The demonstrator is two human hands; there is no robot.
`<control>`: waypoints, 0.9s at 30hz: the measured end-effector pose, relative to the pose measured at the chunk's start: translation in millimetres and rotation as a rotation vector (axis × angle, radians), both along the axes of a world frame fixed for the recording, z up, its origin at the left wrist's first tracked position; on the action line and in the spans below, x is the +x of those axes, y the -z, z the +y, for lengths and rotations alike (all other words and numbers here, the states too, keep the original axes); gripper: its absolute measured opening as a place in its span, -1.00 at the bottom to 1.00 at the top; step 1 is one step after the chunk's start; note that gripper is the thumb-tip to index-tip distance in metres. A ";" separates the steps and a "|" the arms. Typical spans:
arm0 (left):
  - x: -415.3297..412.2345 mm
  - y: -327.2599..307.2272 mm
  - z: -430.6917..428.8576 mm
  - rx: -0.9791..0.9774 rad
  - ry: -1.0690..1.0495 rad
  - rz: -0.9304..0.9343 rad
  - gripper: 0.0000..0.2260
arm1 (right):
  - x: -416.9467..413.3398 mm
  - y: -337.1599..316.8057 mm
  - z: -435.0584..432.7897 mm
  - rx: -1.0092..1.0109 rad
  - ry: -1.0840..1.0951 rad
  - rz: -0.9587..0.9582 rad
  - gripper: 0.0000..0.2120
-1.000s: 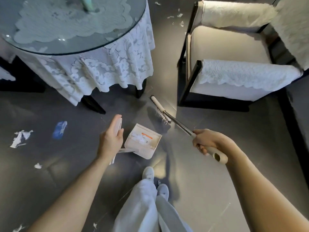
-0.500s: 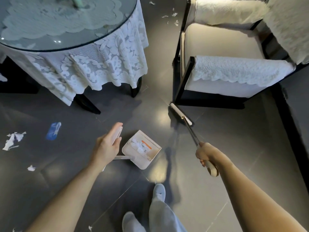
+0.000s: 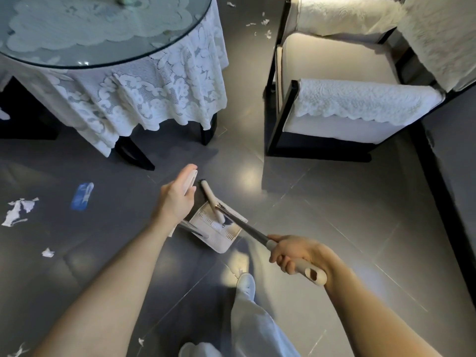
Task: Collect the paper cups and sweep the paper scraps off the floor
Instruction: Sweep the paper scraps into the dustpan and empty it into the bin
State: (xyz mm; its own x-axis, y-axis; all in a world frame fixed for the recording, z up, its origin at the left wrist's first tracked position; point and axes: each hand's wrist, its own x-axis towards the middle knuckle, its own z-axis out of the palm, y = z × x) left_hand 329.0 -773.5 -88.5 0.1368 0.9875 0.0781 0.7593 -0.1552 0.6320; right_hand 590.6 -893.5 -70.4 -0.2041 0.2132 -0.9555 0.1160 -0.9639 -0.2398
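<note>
your left hand holds the upright cream handle of the dustpan, with thumb and fingers wrapped round it. the dustpan rests on the dark tiled floor, just right of that hand and near the middle of the scene. your right hand grips the cream end of the broom, fingers curled tight round it. the dark shaft runs from that hand toward the far left, down to the pan. the broom's pale head lies across the pan's far corner, partly inside it and partly over the floor.

torn paper scraps lie on the floor at the left, well apart from the dustpan, with a smaller scrap nearer to you. more bits lie far off, between the round glass-topped surface with its lace cloth and the white armchair. a flat blue item lies between the left scraps and your left hand; you cannot tell from here what it is. your white shoe stands just near of the pan.
</note>
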 end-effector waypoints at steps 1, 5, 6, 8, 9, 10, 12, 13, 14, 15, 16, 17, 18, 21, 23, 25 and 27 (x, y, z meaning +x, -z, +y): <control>-9.5 0.9 -8.9 0.008 -0.031 -0.001 -0.54 | -4.6 -6.7 -3.0 -0.001 -0.011 0.014 -0.48; -62.8 -0.1 -60.6 0.010 -0.104 -0.050 -0.55 | -31.4 -35.5 -19.8 0.052 -0.063 0.008 -0.49; -77.3 -1.9 -75.0 -0.004 -0.124 -0.069 -0.55 | -42.5 -41.7 -25.9 0.076 -0.089 -0.003 -0.47; -108.8 -6.8 -104.6 -0.003 -0.177 -0.090 -0.56 | -69.9 -50.4 -39.7 0.114 -0.127 -0.022 -0.43; -125.0 -9.4 -121.0 0.008 -0.201 -0.089 -0.56 | -84.8 -53.7 -47.8 0.126 -0.134 -0.030 -0.42; -141.4 -12.1 -138.5 0.021 -0.220 -0.083 -0.57 | -100.2 -56.4 -56.1 0.142 -0.142 -0.040 -0.41; -173.1 -16.2 -174.7 0.021 -0.260 -0.080 -0.58 | -131.7 -59.7 -72.3 0.193 -0.177 -0.073 -0.37; -188.1 -17.5 -193.1 0.006 -0.289 -0.086 -0.58 | -147.0 -60.6 -79.7 0.218 -0.198 -0.090 -0.37; -202.1 -18.4 -211.0 -0.013 -0.318 -0.097 -0.58 | -161.4 -61.3 -87.0 0.240 -0.218 -0.105 -0.37; -214.7 -18.8 -228.5 -0.030 -0.348 -0.112 -0.58 | -174.6 -61.3 -93.4 0.257 -0.232 -0.118 -0.38; -227.1 -19.3 -246.8 -0.047 -0.378 -0.125 -0.58 | -187.4 -61.2 -100.6 0.270 -0.244 -0.129 -0.40; -238.6 -20.8 -264.9 -0.056 -0.410 -0.135 -0.58 | -199.9 -60.6 -107.8 0.282 -0.254 -0.142 -0.44; -249.0 -22.7 -282.4 -0.050 -0.443 -0.141 -0.59 | -211.7 -60.6 -115.0 0.293 -0.268 -0.155 -0.50; -279.6 -27.6 -336.5 0.015 -0.542 -0.113 -0.60 | -245.5 -59.7 -132.4 0.327 -0.371 -0.187 -0.72; -300.3 -28.8 -371.6 -0.016 -0.618 -0.116 -0.62 | -265.3 -54.5 -138.6 0.341 -0.486 -0.223 -0.81; -316.1 -30.8 -408.2 -0.111 -0.702 -0.201 -0.64 | -282.9 -44.3 -143.6 0.384 -0.633 -0.270 -0.81; -325.4 -34.4 -446.5 -0.125 -0.788 -0.212 -0.66 | -298.7 -31.6 -149.7 0.436 -0.770 -0.312 -0.80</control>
